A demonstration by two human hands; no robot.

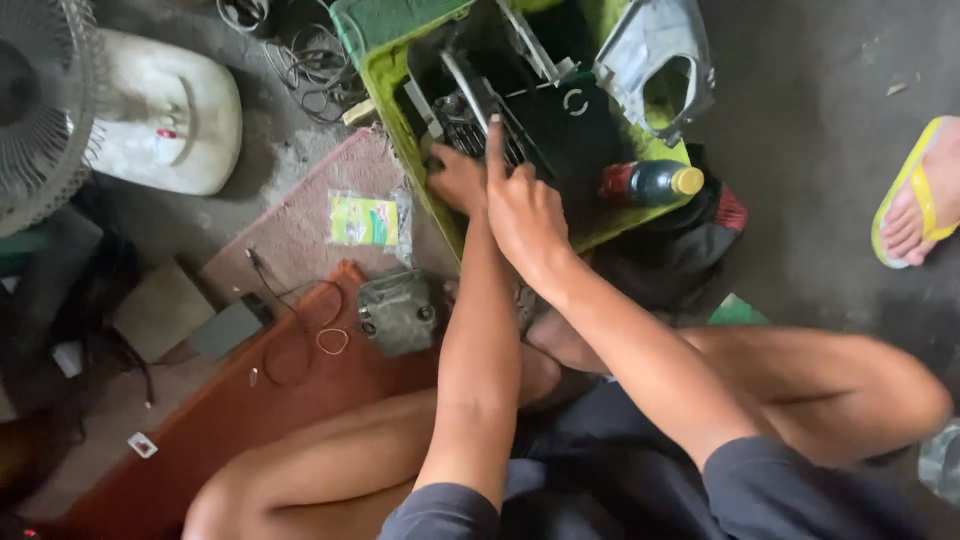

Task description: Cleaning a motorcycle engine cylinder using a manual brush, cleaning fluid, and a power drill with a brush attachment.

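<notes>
Both hands are in the green crate [452, 222] on the floor. Left hand [458, 178] curls onto the black metal part [478, 118] inside, grip unclear. Right hand [522, 205] points one finger up against it, other fingers folded. A bottle [650, 182] lies beside.

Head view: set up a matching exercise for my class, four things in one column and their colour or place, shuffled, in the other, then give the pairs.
Things:
1. crate
2. bottle
3. fan base
4. sandal

Descriptions:
A. dark, with a yellow cap, lying on its side
B. yellow, worn on a foot at the right edge
C. bright green, both hands reaching into it
D. white, at the upper left beside the fan grille

Pairs: 1-C, 2-A, 3-D, 4-B
</notes>
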